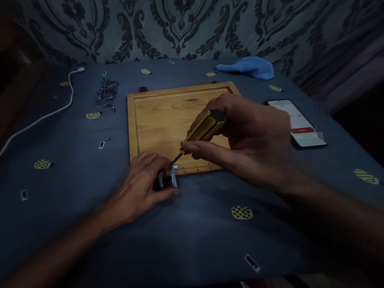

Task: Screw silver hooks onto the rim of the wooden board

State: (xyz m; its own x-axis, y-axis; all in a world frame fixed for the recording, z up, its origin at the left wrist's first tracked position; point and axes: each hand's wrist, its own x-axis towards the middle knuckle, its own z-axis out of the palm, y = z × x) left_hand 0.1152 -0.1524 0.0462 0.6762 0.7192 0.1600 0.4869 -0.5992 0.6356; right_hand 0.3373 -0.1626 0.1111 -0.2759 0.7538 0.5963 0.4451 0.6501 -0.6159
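Observation:
A wooden board [162,119] with a raised border lies flat on the table. At its near left corner sits a small dark fitting with pale metal tabs [173,177], probably a hinge or bracket. My left hand [143,184] grips this fitting between thumb and fingers, the fingers resting on the board's corner. In my right hand [246,140] is a yellow and black screwdriver [202,130], held at a slant above the board. Its tip points down and left to the fitting; whether it sits in a screw is too dark to tell. Small holes dot the board's front edge.
A tangle of small metal parts [107,93] lies behind the board on the left. A white cable [36,119] crosses the table's left side. To the right are a blue cloth [251,67] and a lit phone [295,122]. A patterned wall covering [174,14] borders the back.

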